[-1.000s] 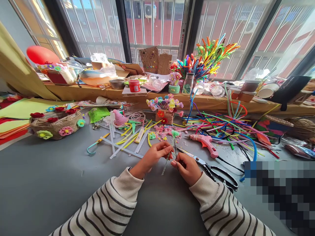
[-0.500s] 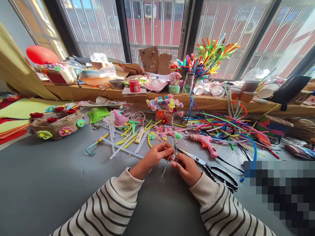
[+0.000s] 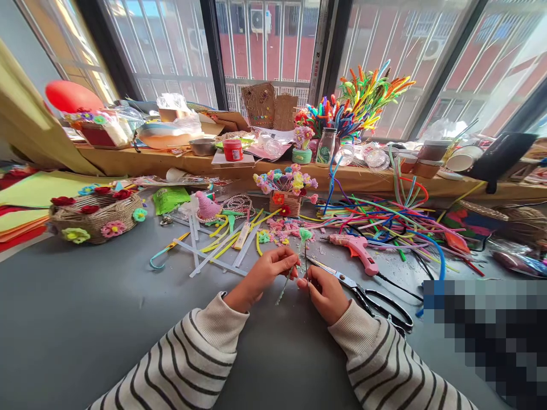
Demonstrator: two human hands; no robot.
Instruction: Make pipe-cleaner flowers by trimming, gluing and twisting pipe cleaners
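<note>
My left hand (image 3: 269, 274) pinches a thin pale green pipe cleaner (image 3: 281, 293), its lower end slanting down to the left below the fingers. Close by, my right hand (image 3: 327, 293) has thumb and fingers closed on a thin dark stem (image 3: 306, 265). A small mint green flower head (image 3: 305, 234) stands above both hands, at the top of the stem. The fingers partly hide where stem and pipe cleaner meet. Large black-handled scissors (image 3: 363, 293) lie just right of my right hand, with a pink glue gun (image 3: 358, 249) behind them.
Colourful pipe cleaners (image 3: 384, 219) pile up at the back right. A small basket of fuzzy flowers (image 3: 285, 202) stands at the back middle, near pink scraps (image 3: 290, 229). Clear glue sticks (image 3: 213, 259) lie left of my hands. A woven flower-trimmed basket (image 3: 96, 216) sits farther left.
My left hand has shifted slightly left, and the lower end of the pipe cleaner with it. The dark stem leans a little differently; both hands keep their pinch.
</note>
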